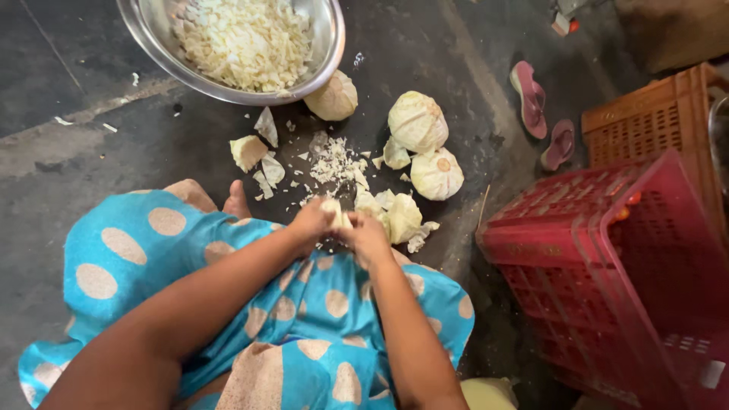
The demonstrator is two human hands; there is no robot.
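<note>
Cabbage piece (335,212): small, pale yellow-white, held btwn both hands just above the dark floor, in front of the knees; mostly covered by fingers, shape hard to tell. Left hand (311,224) grips its left side, right hand (367,235) its right, thumbs nearly touching. Right beside it, on the right, lies a bigger pale cabbage chunk (401,217), cut side up.

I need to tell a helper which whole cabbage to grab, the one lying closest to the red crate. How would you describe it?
Start at the red plastic crate on the right and look left across the dark floor. Two whole pale cabbages lie together; take the nearer cabbage. It shows its round cut stem facing up, unlike the upper cabbage, which lies closer to the steel bowl.
</note>
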